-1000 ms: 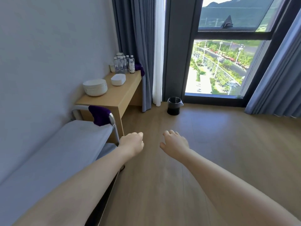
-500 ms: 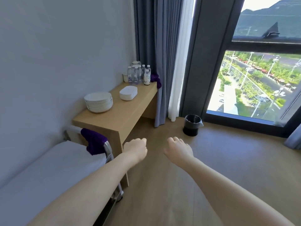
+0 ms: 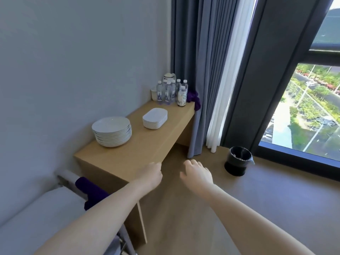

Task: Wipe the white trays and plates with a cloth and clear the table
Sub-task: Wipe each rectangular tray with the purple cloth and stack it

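Fingers of the left hand [image 3: 151, 175] curl into a loose fist with nothing inside it, while those of the right hand [image 3: 199, 174] hang relaxed and slightly bent, also holding nothing. Both hands hover side by side just off the near right edge of the wooden table [image 3: 128, 151], which stands against the left wall.

On the table, the stack of round white plates [image 3: 112, 131] sits toward the near left, and the smaller stack of white trays [image 3: 155, 118] lies a little farther along, apart from it. At the far end stands a cluster of water bottles [image 3: 170, 92] with a kettle [image 3: 169, 76] behind them, and a purple cloth [image 3: 193, 97] is bunched at the far right corner beside the curtain [image 3: 198, 52]. A second purple cloth [image 3: 92, 190] hangs over the rail of a cart [image 3: 36, 214] at the near left, likely kept there for easy reach.

With both hands free, wiping has apparently not begun; picking up a cloth seems the sensible first step. A black bin [image 3: 238, 161] stands on the floor by the window.
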Demonstrator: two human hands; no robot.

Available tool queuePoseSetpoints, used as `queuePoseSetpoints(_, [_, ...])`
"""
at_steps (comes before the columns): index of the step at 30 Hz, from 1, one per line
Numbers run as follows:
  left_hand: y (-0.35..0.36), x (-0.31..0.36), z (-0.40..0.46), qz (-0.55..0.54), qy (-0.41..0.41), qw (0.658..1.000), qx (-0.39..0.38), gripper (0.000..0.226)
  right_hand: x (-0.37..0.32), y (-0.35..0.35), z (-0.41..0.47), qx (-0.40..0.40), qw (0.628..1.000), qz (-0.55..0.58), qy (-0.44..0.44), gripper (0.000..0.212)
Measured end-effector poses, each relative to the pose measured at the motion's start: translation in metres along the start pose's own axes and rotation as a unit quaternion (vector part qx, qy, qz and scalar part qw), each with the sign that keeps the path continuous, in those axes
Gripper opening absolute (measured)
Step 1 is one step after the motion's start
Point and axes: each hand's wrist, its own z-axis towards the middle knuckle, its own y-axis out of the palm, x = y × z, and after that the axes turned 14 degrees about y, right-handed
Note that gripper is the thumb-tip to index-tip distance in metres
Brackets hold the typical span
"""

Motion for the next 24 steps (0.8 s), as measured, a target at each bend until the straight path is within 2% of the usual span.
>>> queuePoseSetpoints(5, [-0.006, -0.047, 0.086, -0.022, -0.001, 1.000, -0.021, 0.026, -0.028, 0.010, 0.086, -0.013, 1.000, 0.010, -0.007, 0.037])
queuePoseSetpoints(10, [-0.014, -0.083, 0.148, -0.007, 0.006, 1.000, -0.023, 0.009, -0.053, 0.020, 0.156, -0.030, 0.999, 0.016, -0.015, 0.038])
queuePoseSetpoints(16, [-0.004, -0.123, 0.194, -0.007, -0.027, 1.000, -0.002, 0.029, -0.071, 0.040, 0.230, -0.063, 0.997, 0.024, -0.048, 0.045])
queuePoseSetpoints(24, [0.014, -0.164, 0.255, -0.009, -0.119, 0.991, 0.054, 0.028, -0.091, 0.070, 0.336, -0.107, 0.983, 0.020, -0.151, 0.043])
